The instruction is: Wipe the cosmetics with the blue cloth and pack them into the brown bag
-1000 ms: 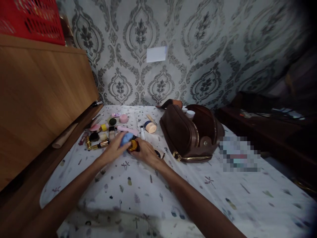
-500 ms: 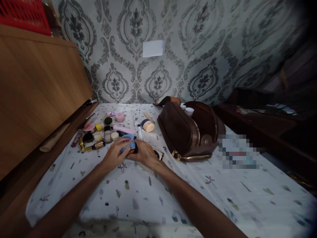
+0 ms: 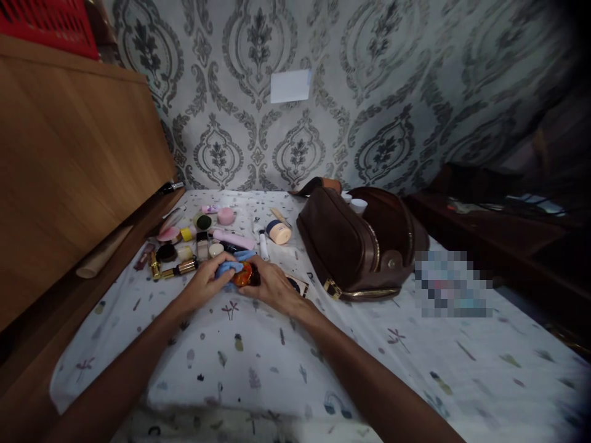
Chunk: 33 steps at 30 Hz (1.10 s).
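- Patterned grey wallpaper [image 3: 258, 123] backs the room, and a white sheet [image 3: 258, 369] with small printed motifs covers the surface in front of it.
- Over that sheet, between the two hands, is a rounded amber container [image 3: 243, 275], shiny, with a dark part towards the right hand.
- The right hand [image 3: 272, 286] has its fingers and thumb closed around the amber container.
- The left hand [image 3: 203, 286] pinches a blue cloth [image 3: 226, 269], which lies against the amber container's left side.
- Just beyond the hands I can see a white tube [image 3: 263, 245] and a long pink tube [image 3: 233, 239], both lying down.
- A peach jar with a dark blue band [image 3: 279, 232] sits farther back; a flat compact [image 3: 298, 285] lies partly behind the right wrist.
- Off to the left are a pink round jar [image 3: 226, 216], a black-lidded pot [image 3: 166, 253] and a black-and-gold tube [image 3: 180, 268], among other cosmetics.
- To the right stands an open brown bag [image 3: 341, 240], white lids [image 3: 358, 206] showing inside.
- A wooden cabinet [image 3: 78, 160] borders the left, a red basket [image 3: 50, 24] on top.
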Tool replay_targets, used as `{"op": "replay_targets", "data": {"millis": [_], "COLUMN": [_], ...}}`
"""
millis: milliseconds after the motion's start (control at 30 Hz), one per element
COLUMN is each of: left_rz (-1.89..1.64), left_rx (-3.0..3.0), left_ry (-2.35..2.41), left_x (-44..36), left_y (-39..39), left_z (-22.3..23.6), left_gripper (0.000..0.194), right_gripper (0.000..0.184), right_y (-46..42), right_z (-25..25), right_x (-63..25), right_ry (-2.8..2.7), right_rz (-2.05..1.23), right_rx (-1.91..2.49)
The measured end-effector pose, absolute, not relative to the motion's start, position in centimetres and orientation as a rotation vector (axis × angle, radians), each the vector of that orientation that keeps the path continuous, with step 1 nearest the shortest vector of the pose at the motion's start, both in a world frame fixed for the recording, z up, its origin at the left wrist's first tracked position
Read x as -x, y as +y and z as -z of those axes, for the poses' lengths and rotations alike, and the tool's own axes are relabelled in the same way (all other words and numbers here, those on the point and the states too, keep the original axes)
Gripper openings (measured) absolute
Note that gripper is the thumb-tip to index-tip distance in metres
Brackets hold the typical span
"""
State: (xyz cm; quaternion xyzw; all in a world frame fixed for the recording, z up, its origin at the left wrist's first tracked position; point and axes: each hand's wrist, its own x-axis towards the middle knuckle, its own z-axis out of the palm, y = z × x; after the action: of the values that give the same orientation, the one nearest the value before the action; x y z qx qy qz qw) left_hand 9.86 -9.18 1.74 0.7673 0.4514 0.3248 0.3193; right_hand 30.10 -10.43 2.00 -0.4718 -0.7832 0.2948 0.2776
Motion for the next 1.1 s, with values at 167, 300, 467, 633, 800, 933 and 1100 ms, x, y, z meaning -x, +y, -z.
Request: {"op": "replay_targets", "data": {"millis": [167, 300, 467, 633, 800, 933, 1100], "left_rz": [-0.956, -1.032, -1.022, -1.025, -1.033, -1.116, -1.214], "left_rx": [-1.970, -1.931, -1.958, -2.075, -2.156, -2.198, -2.170], "left_ry": [1.121, 1.054, 0.942, 0.832, 0.808, 0.792, 0.886], "left_x": [-10.2, -10.4, -10.7, -10.7, -10.7, -10.9, -11.0], "left_y": [-9.4, -9.7, -10.2, -10.4, -10.6, -10.6, -10.4], "left_z": [-1.6, -1.7, -2.0, -2.1, -2.2, -2.2, -2.0], "left_gripper": [0.031, 0.034, 0.032, 0.025, 0.021, 0.018, 0.018], "right_gripper": [0.044, 0.042, 0.036, 0.032, 0.045, 0.050, 0.079], "right_y": [-10.3, -10.0, -10.1, -10.3, -10.2, -9.8, -9.0], "right_z": [-1.8, -1.5, -1.8, -1.9, -1.8, -1.4, 0.0], "right_x": [-30.0, -29.9, -29.9, -30.1, -30.1, -30.1, -30.1], "right_ry": [-2.052, -2.070, -2.032, -1.929, -1.822, -1.732, -1.562], "right_rz": [-0.742, -0.667, -0.730, -0.852, -0.895, -0.916, -1.033], "right_rx": [1.164, 1.113, 1.220, 1.360, 1.275, 1.213, 1.139]}}
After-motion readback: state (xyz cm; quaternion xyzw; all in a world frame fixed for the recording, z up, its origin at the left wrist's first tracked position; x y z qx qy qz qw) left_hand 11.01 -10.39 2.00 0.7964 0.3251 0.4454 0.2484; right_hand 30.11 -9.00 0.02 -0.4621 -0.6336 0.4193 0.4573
